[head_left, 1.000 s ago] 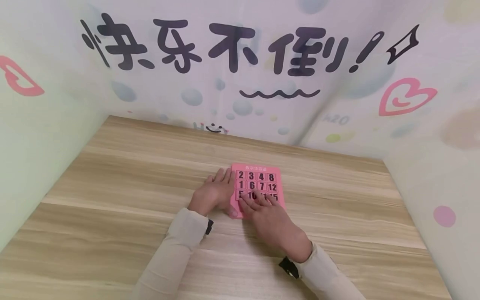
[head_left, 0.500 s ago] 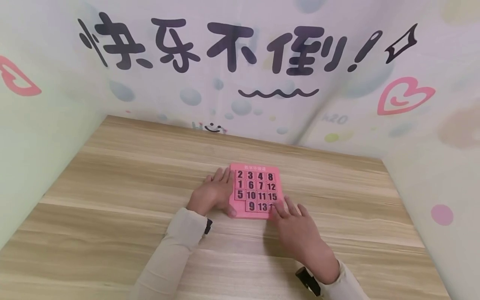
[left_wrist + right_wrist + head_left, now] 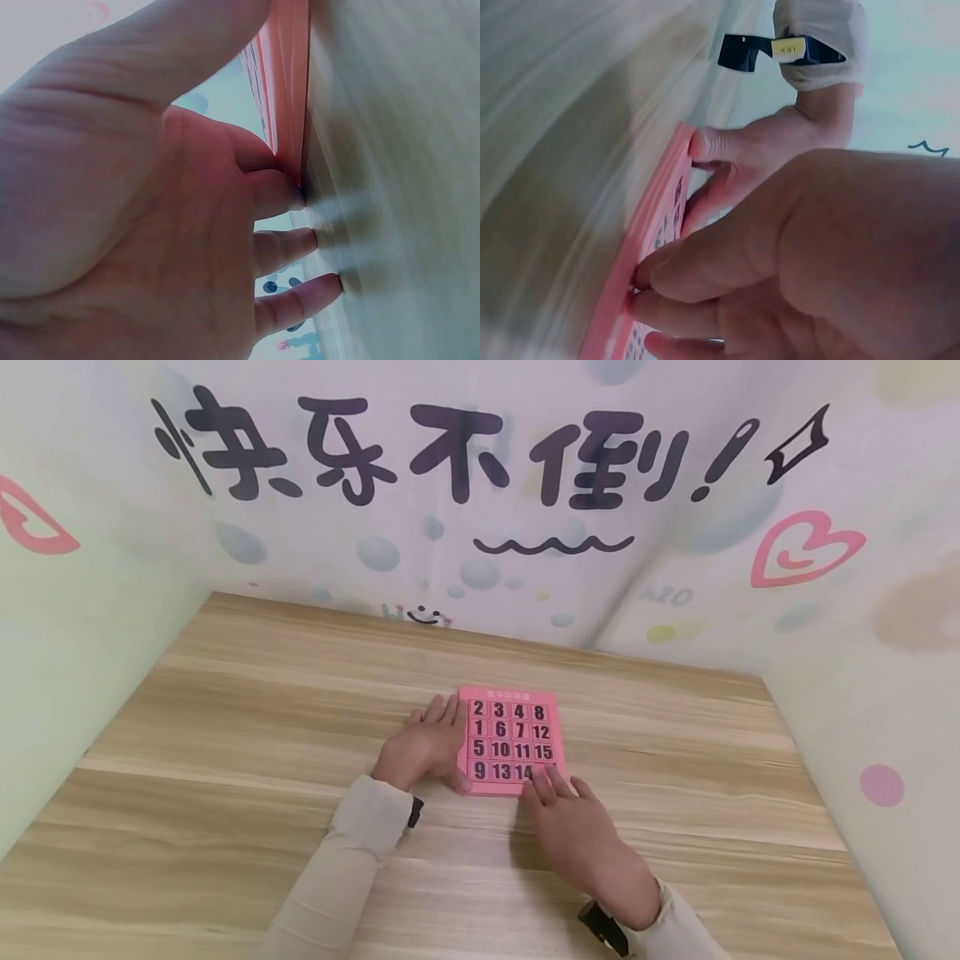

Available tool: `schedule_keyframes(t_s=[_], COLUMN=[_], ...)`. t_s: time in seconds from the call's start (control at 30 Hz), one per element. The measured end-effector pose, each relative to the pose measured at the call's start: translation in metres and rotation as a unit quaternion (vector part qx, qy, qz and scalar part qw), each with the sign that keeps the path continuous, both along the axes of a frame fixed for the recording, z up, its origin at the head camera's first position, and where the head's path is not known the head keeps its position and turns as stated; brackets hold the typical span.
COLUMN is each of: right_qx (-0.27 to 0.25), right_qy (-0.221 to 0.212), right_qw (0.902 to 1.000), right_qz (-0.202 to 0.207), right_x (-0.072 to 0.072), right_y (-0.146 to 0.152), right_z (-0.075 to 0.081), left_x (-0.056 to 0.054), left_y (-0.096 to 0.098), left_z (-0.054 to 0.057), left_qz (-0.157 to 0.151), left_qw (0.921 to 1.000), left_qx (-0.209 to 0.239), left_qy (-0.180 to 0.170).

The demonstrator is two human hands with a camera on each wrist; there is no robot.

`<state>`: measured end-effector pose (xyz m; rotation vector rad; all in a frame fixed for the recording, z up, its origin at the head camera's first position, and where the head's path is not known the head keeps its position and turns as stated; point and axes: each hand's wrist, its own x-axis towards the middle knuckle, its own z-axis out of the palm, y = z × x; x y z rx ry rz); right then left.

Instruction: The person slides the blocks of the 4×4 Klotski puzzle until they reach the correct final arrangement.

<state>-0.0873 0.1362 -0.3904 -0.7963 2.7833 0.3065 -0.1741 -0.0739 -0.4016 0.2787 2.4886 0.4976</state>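
A pink number slide puzzle (image 3: 512, 789) lies flat on the table in the head view. Its rows read 2 3 4 8, 1 6 7 12, 5 10 11 15, and 9 13 14 at the bottom. My left hand (image 3: 423, 747) rests along the puzzle's left side, fingers straight, thumb at the near left corner. In the left wrist view those fingertips (image 3: 304, 238) reach down to the tabletop beside the pink edge. My right hand (image 3: 581, 835) touches the near right part with its fingertips, next to the 14 tile (image 3: 522, 772). They cover the bottom row's right end.
The wood-grain table (image 3: 262, 710) runs back to a printed cloth wall (image 3: 480, 527) with large black characters. Side walls stand left and right. A dark wrist strap (image 3: 602, 928) shows below the right hand.
My right hand moved right off the lower rows, uncovering them, then came back slightly left. Since half a second ago the 9, 13 and 14 tiles slid one place left. My left hand stayed put.
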Motion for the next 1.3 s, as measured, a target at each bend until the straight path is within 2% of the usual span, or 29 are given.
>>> schedule_keyframes(t_s=[0.17,0.3,0.4,0.57,0.73,0.83,1.03,1.3], right_qx=[-0.001,-0.01,-0.029,-0.054,-0.07,-0.072,-0.06,-0.044], right_qy=[-0.009,-0.017,0.0,0.036,0.027,0.008,-0.023,-0.017], right_qw=[1.0,0.9998,0.9996,0.9978,0.9968,0.9964,0.996,0.9976], right_qz=[0.001,-0.002,-0.003,-0.008,-0.026,-0.043,-0.062,-0.05], right_x=[-0.003,-0.012,-0.025,-0.052,-0.075,-0.085,-0.091,-0.083], right_y=[-0.004,0.002,0.007,0.015,0.017,0.016,0.015,0.016], right_z=[0.004,0.007,0.003,-0.01,-0.021,-0.023,-0.023,-0.021], left_x=[0.0,0.001,0.001,0.001,0.001,0.001,0.002,0.001], left_y=[-0.001,0.0,0.0,0.001,0.0,0.0,0.001,0.001], left_z=[0.001,0.001,0.0,-0.001,0.0,0.0,-0.001,-0.002], left_qz=[-0.002,-0.001,0.002,0.002,0.004,0.005,0.005,0.002], left_qw=[1.0,1.0,1.0,0.9999,0.9999,1.0,1.0,1.0], left_qx=[-0.002,-0.001,0.003,0.008,0.005,0.001,0.001,-0.004], left_qy=[0.001,0.001,0.003,0.007,0.008,0.007,0.004,0.008])
